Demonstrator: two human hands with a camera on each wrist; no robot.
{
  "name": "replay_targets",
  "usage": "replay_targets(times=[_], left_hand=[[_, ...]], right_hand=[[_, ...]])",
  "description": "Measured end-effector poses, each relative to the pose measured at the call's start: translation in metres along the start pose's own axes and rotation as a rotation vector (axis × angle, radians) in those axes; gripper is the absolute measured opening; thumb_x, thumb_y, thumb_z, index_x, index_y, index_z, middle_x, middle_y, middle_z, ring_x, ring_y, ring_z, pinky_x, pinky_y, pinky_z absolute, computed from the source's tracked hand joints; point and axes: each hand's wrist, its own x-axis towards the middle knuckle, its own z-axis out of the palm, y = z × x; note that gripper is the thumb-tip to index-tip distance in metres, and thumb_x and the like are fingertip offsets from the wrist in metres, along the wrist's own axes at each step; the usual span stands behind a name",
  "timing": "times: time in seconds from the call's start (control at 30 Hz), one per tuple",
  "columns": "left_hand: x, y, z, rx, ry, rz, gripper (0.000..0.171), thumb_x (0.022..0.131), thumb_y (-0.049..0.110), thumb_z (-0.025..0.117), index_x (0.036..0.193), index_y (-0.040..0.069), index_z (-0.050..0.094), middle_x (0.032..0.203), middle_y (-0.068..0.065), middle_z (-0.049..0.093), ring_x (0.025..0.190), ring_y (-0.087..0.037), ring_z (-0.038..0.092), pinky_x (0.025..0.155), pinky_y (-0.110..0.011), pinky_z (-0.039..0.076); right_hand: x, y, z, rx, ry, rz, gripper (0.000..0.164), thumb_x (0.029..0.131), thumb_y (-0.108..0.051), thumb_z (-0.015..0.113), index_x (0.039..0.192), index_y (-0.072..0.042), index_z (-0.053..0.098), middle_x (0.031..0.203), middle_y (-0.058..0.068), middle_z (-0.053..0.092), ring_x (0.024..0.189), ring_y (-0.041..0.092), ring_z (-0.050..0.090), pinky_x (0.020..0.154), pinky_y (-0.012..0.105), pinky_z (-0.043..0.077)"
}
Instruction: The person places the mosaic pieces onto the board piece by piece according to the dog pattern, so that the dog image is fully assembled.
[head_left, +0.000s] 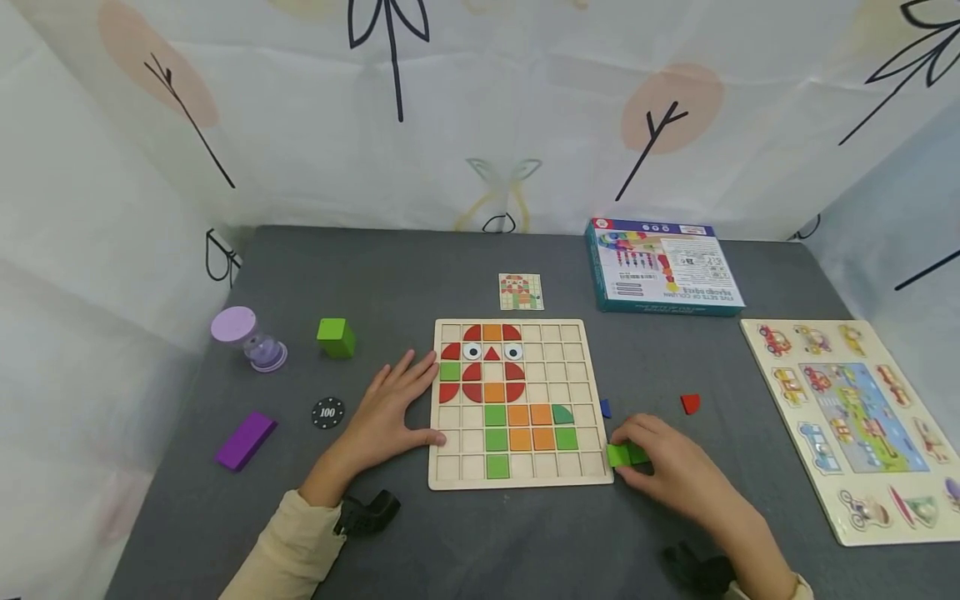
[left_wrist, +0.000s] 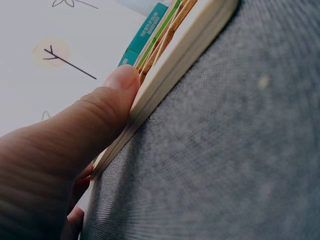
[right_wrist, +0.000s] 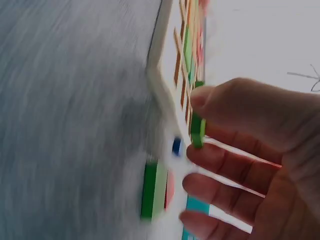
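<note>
A pale wooden grid board (head_left: 525,482) lies at the centre of the table, with red, orange and green tiles and two eye tiles set in its squares. My left hand (head_left: 386,412) rests against the board's left edge, fingers spread and thumb (left_wrist: 112,100) touching its side. At the lower right corner, my right hand (head_left: 671,462) pinches a green square tile (right_wrist: 196,130) between thumb and forefinger. Another green tile (right_wrist: 151,190) lies on the table below that hand. A small blue piece (head_left: 605,408) sits beside the board's right edge, and a red piece (head_left: 690,404) farther right.
Above the board lies a small pattern card (head_left: 521,292), with a flat box (head_left: 667,271) to its right. A picture puzzle board (head_left: 873,483) occupies the right side. Leftward are a green cube (head_left: 337,337), a black disc (head_left: 328,412), a purple block (head_left: 247,442) and a purple knobbed object (head_left: 251,340).
</note>
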Motion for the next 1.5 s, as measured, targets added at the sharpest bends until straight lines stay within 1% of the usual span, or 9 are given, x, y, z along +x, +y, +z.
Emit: replay_targets(times=[0.13, 0.27, 0.53, 1.03, 1.1, 1.17, 1.3, 1.4, 1.5], left_hand=[[0.0, -0.001, 0.0, 0.005, -0.012, -0.009, 0.098, 0.064, 0.054, 0.071, 0.141, 0.015, 0.026, 0.147, 0.001, 0.02, 0.137, -0.024, 0.007, 0.107, -0.049, 0.002], [0.0, -0.001, 0.0, 0.004, -0.004, -0.006, 0.098, 0.064, 0.053, 0.072, 0.141, 0.014, 0.027, 0.147, 0.0, 0.021, 0.136, -0.026, 0.008, 0.106, -0.049, 0.004], [0.001, 0.0, 0.001, 0.008, -0.007, -0.01, 0.098, 0.063, 0.053, 0.072, 0.141, 0.014, 0.027, 0.147, 0.0, 0.021, 0.137, -0.025, 0.008, 0.107, -0.049, 0.003], [-0.001, 0.0, 0.0, 0.008, -0.001, -0.012, 0.098, 0.063, 0.054, 0.072, 0.141, 0.014, 0.027, 0.147, 0.0, 0.022, 0.136, -0.025, 0.008, 0.107, -0.049, 0.003], [-0.001, 0.001, 0.0, 0.005, 0.006, -0.007, 0.098, 0.063, 0.053, 0.072, 0.141, 0.014, 0.028, 0.147, -0.001, 0.023, 0.136, -0.026, 0.009, 0.106, -0.049, 0.004], [-0.001, 0.001, 0.0, 0.002, 0.014, -0.003, 0.098, 0.062, 0.053, 0.073, 0.14, 0.013, 0.029, 0.146, -0.002, 0.024, 0.136, -0.027, 0.01, 0.106, -0.049, 0.004], [-0.001, 0.002, -0.001, -0.009, 0.019, 0.003, 0.099, 0.062, 0.052, 0.073, 0.14, 0.013, 0.029, 0.146, -0.002, 0.024, 0.136, -0.027, 0.01, 0.106, -0.05, 0.004], [-0.001, 0.002, -0.001, -0.006, 0.017, 0.003, 0.099, 0.062, 0.053, 0.073, 0.14, 0.013, 0.029, 0.146, -0.002, 0.023, 0.136, -0.027, 0.01, 0.106, -0.05, 0.004], [-0.001, 0.002, -0.001, -0.006, 0.02, 0.004, 0.099, 0.062, 0.053, 0.073, 0.14, 0.013, 0.029, 0.146, -0.003, 0.024, 0.136, -0.027, 0.01, 0.106, -0.05, 0.004]], right_hand=[[0.007, -0.011, 0.006, 0.1, -0.008, -0.093, 0.029, 0.07, -0.021, 0.075, 0.095, -0.021, 0.06, 0.093, -0.013, 0.054, 0.077, 0.002, 0.049, 0.066, 0.022, 0.047], [0.014, -0.022, 0.013, 0.088, 0.011, -0.156, 0.026, 0.071, -0.023, 0.074, 0.094, -0.02, 0.061, 0.093, -0.012, 0.055, 0.079, 0.002, 0.05, 0.067, 0.022, 0.048], [0.018, -0.03, 0.018, 0.005, 0.021, -0.144, 0.026, 0.069, -0.026, 0.075, 0.092, -0.021, 0.063, 0.089, -0.012, 0.054, 0.078, 0.001, 0.049, 0.064, 0.022, 0.047], [0.018, -0.029, 0.016, -0.002, 0.046, -0.134, 0.03, 0.069, -0.029, 0.076, 0.095, -0.021, 0.064, 0.091, -0.011, 0.055, 0.077, 0.002, 0.049, 0.064, 0.022, 0.047], [0.016, -0.021, 0.012, -0.002, 0.094, -0.1, 0.029, 0.069, -0.027, 0.075, 0.095, -0.019, 0.064, 0.089, -0.009, 0.055, 0.073, 0.003, 0.048, 0.06, 0.022, 0.045], [0.014, -0.009, 0.005, -0.019, 0.17, -0.029, 0.029, 0.07, -0.024, 0.075, 0.095, -0.017, 0.065, 0.087, -0.007, 0.056, 0.068, 0.005, 0.047, 0.056, 0.023, 0.042], [0.007, 0.025, -0.011, -0.075, 0.278, 0.203, 0.031, 0.07, -0.019, 0.075, 0.097, -0.008, 0.063, 0.084, 0.004, 0.057, 0.067, 0.015, 0.051, 0.053, 0.032, 0.042], [0.001, 0.049, -0.021, -0.11, 0.274, 0.359, 0.037, 0.072, -0.02, 0.073, 0.102, -0.002, 0.06, 0.085, 0.012, 0.057, 0.069, 0.024, 0.054, 0.053, 0.04, 0.043], [-0.004, 0.067, -0.027, -0.114, 0.221, 0.444, 0.042, 0.074, -0.023, 0.071, 0.105, 0.002, 0.058, 0.087, 0.018, 0.057, 0.073, 0.029, 0.055, 0.055, 0.044, 0.043]])
